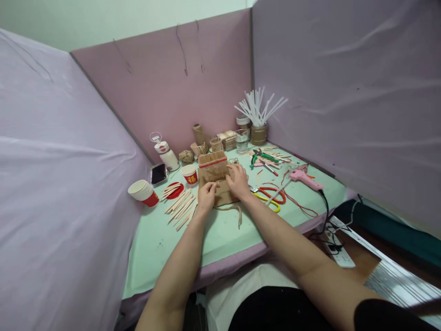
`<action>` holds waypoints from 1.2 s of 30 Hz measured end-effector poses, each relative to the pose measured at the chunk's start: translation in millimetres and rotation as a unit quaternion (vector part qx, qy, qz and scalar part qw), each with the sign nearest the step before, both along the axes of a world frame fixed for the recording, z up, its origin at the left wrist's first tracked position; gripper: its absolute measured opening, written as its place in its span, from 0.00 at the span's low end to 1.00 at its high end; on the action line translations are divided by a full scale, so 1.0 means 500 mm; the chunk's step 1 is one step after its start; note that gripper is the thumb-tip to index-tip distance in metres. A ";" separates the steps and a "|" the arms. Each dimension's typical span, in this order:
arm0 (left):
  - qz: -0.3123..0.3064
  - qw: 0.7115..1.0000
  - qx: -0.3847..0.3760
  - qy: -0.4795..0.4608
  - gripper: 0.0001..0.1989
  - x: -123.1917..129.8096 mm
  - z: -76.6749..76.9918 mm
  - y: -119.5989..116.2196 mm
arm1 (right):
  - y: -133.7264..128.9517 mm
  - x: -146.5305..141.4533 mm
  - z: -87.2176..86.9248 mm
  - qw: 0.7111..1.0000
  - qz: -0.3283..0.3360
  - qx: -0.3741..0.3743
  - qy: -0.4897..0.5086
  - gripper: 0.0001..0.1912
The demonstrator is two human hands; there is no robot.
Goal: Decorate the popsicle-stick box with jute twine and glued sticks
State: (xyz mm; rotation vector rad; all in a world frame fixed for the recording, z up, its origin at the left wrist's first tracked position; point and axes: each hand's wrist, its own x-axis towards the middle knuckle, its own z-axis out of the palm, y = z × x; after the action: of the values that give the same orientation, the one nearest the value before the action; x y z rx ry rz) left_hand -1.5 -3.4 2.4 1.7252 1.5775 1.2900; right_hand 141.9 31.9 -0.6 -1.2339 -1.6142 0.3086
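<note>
A brown box [212,173] with a red trim around its top rim stands in the middle of the table. A flat brown piece [225,196] lies in front of it, partly covered by my hands. My left hand [207,195] is closed in a pinch at the box's lower front; what sits between the fingertips is too small to tell. My right hand [237,181] bends its fingers against the right side of the box and holds it there. A strand of twine [237,210] trails over the table just below the flat piece.
On the left are wooden sticks [181,209], a red-and-white paper cup [189,174], stacked cups [144,193] and a phone [159,174]. On the right lie scissors [275,195], green-handled pliers [263,158] and a pink glue gun [306,179] with its cord. A glass [242,141] stands behind.
</note>
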 end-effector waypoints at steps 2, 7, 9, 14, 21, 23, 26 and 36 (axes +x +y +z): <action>0.034 0.999 -0.007 0.000 0.12 -0.007 -0.004 0.005 | -0.010 -0.006 0.005 0.994 0.080 0.066 -0.041 0.22; 0.046 0.999 0.002 0.021 0.10 -0.010 -0.011 0.010 | -0.014 -0.020 -0.002 0.970 0.173 0.130 -0.111 0.10; 0.038 0.999 0.005 0.031 0.10 -0.006 -0.011 0.008 | -0.011 -0.022 -0.006 0.970 0.172 0.136 -0.110 0.08; 0.030 0.999 -0.002 0.028 0.10 -0.002 -0.010 0.005 | -0.009 -0.021 -0.007 0.972 0.175 0.127 -0.095 0.08; 0.037 0.998 0.002 -0.057 0.09 0.000 -0.002 0.004 | -0.017 -0.022 -0.004 0.976 0.174 0.128 -0.022 0.08; 0.031 0.996 0.002 -0.085 0.09 0.003 0.003 0.002 | -0.017 -0.023 -0.003 0.976 0.179 0.126 0.000 0.08; 0.028 0.992 0.003 -0.124 0.09 0.007 0.006 0.000 | -0.014 -0.026 -0.002 0.976 0.191 0.085 0.061 0.07; 0.049 0.991 0.005 -0.127 0.12 0.016 0.008 -0.005 | -0.001 -0.037 -0.013 0.911 0.236 -0.201 0.272 0.12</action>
State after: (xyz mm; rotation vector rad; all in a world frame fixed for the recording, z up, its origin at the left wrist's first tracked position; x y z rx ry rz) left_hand 6.8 -5.7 6.4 1.4393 1.5239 1.5017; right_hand 123.3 31.5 -6.9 -0.9074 -1.3606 1.2337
